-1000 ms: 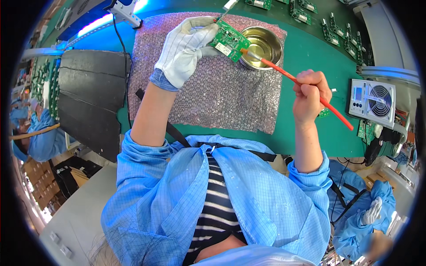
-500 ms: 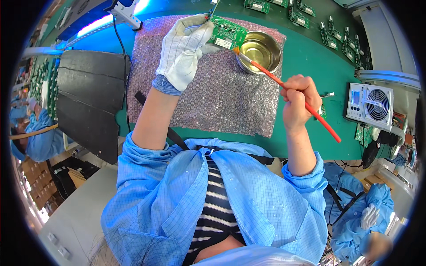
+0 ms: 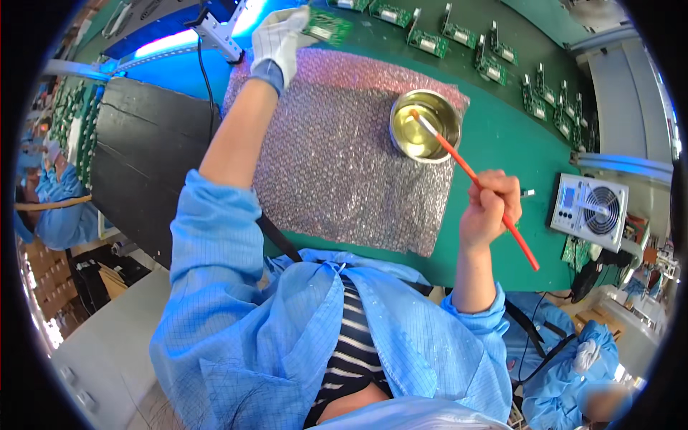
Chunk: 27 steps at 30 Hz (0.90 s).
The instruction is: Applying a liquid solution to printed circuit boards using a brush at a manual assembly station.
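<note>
- Gripping the brush in closed fingers, the right hand is right of the bowl, likely to stay dry.
- Left beyond the bowl, the left hand grips the circuit board edgewise, apparently sparing its face.

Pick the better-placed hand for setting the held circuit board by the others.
Left, probably: the gloved left hand holds the green circuit board near the other circuit boards; the bare right hand grips a red-handled brush, tip at the metal bowl.
</note>
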Tool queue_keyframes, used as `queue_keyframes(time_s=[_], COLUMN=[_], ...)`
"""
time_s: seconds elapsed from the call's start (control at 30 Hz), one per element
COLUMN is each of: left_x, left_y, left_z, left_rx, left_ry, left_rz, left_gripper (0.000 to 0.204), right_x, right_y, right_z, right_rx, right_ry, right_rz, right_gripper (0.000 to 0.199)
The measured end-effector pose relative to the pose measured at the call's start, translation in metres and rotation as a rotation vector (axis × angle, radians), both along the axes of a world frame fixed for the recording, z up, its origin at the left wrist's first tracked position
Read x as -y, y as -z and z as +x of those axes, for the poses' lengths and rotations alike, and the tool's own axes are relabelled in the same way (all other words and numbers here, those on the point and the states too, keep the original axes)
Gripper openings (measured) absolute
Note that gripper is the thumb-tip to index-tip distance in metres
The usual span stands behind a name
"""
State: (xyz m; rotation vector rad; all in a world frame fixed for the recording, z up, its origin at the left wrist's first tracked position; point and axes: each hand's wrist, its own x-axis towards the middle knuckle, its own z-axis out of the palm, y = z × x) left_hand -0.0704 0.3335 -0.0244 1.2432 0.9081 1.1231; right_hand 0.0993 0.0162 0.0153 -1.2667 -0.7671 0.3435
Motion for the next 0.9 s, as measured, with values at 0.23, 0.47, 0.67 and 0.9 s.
queue_keyframes(time_s=[0.23, 0.47, 0.67, 0.9], left_x=[-0.137, -0.155, -0.136, -0.131], left_y=[0.054, 0.058, 0.034, 0.021], left_z=[-0.020, 0.047, 0.093, 0.067], left_rx=[-1.051, -1.059, -1.563, -0.961], left_ry=[-0.526, -0.394, -0.047, -0.003], left_rz=[0.422, 0.513, 0.684, 0.337], left_gripper=[0.041, 0.055, 0.042, 0.033], right_x=[0.011, 0.008, 0.014, 0.029], right_y=[0.015, 0.021, 0.020, 0.023], right_z=[0.011, 0.017, 0.019, 0.026], right_rx=[-0.110, -0.189, -0.276, -0.170], right_ry=[0.130, 0.187, 0.163, 0.124], right_rz=[-0.112, -0.148, -0.202, -0.339], right_gripper=[0.005, 0.005, 0.007, 0.005])
